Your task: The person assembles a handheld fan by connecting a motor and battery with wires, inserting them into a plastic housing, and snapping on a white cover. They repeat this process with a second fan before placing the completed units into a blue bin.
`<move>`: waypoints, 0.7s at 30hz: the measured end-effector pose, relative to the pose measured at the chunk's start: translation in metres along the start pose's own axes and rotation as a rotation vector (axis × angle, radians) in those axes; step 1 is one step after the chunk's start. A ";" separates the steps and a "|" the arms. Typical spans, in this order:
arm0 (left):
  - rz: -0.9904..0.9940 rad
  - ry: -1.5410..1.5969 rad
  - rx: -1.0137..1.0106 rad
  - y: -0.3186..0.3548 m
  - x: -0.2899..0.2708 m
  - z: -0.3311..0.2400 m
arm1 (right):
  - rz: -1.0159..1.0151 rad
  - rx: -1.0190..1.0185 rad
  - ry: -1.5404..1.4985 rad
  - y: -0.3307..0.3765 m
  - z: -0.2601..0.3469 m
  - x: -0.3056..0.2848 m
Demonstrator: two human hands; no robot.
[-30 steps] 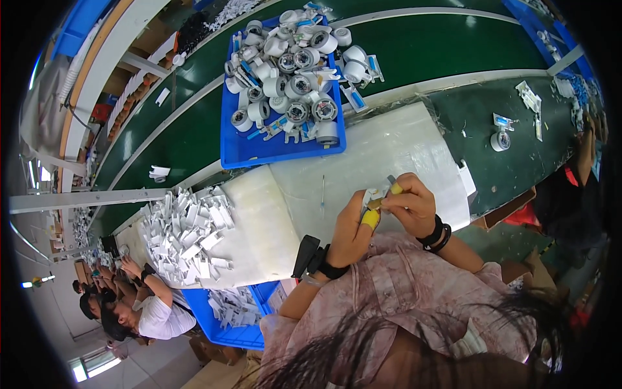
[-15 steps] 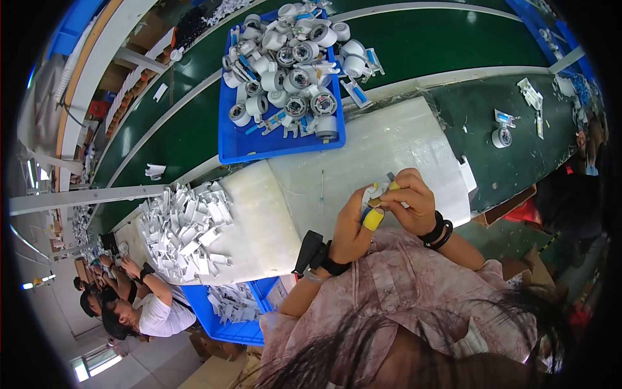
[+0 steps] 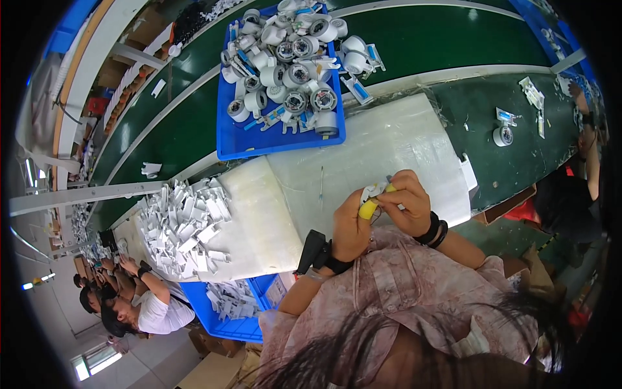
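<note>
My left hand (image 3: 350, 223) and my right hand (image 3: 408, 202) meet over the near edge of the pale mat (image 3: 382, 142). Between their fingertips is a small white plastic part (image 3: 370, 192), gripped from both sides; the fingers cover much of it. Yellow coverings (image 3: 368, 209) wrap some of the fingertips. A thin screwdriver-like tool (image 3: 321, 183) lies on the mat, left of my hands.
Beyond the mat, a blue tray (image 3: 253, 150) holds several round white-and-grey units. A heap of white plastic pieces (image 3: 188, 227) lies to the left, above another blue bin (image 3: 236, 330). Loose units (image 3: 503, 135) rest on the green surface at right. Co-workers (image 3: 152, 305) sit at far left.
Both hands shift slightly left with the white part, and the left hand turns a little around it. A co-worker's arm comes into view at the far right.
</note>
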State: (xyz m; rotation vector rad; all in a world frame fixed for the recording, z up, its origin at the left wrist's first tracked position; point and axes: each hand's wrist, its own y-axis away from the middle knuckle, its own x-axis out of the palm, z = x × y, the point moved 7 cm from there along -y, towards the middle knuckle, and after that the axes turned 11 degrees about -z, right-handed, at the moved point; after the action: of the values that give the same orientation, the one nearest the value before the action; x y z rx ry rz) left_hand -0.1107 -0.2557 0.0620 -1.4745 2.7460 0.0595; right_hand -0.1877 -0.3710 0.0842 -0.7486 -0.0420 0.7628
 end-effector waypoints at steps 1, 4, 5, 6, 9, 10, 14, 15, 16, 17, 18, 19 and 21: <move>0.002 0.000 0.001 -0.001 -0.001 0.001 | -0.010 -0.001 0.018 0.001 0.000 0.002; 0.013 0.001 -0.023 -0.005 -0.008 0.012 | -0.002 -0.067 0.120 0.003 0.000 0.011; -0.002 -0.016 -0.040 -0.006 -0.011 0.015 | 0.023 -0.129 0.202 0.002 0.003 0.014; -0.017 -0.033 -0.056 -0.008 -0.016 0.017 | 0.020 -0.132 0.205 -0.002 0.004 0.017; 0.038 -0.043 -0.213 -0.016 -0.041 0.035 | 0.104 -0.114 0.151 -0.015 -0.003 0.031; 0.041 -0.042 -0.208 -0.021 -0.057 0.043 | 0.162 -0.050 0.126 -0.020 -0.016 0.035; -0.359 0.120 -0.205 -0.062 -0.148 0.041 | 0.173 0.055 0.241 -0.047 -0.097 0.029; -0.444 0.040 -0.144 -0.072 -0.174 0.034 | 0.162 0.046 0.301 -0.057 -0.118 0.028; -0.528 -0.041 -0.084 -0.081 -0.200 0.028 | 0.151 0.041 0.361 -0.068 -0.138 0.027; -0.562 -0.156 -0.024 -0.094 -0.225 0.023 | 0.154 0.038 0.428 -0.081 -0.155 0.029; -0.592 -0.269 0.037 -0.108 -0.251 0.018 | 0.156 0.035 0.498 -0.094 -0.171 0.030; -0.605 -0.350 0.069 -0.125 -0.279 0.024 | 0.128 -0.044 0.567 -0.101 -0.191 0.031; -0.699 -0.466 0.065 -0.151 -0.336 0.042 | 0.175 -0.177 0.707 -0.120 -0.217 0.047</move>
State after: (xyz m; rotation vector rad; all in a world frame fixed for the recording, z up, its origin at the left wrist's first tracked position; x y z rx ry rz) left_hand 0.2010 -0.0578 0.0303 -1.9953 1.7624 0.2548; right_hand -0.0162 -0.5290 -0.0124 -1.1674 0.6074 0.6279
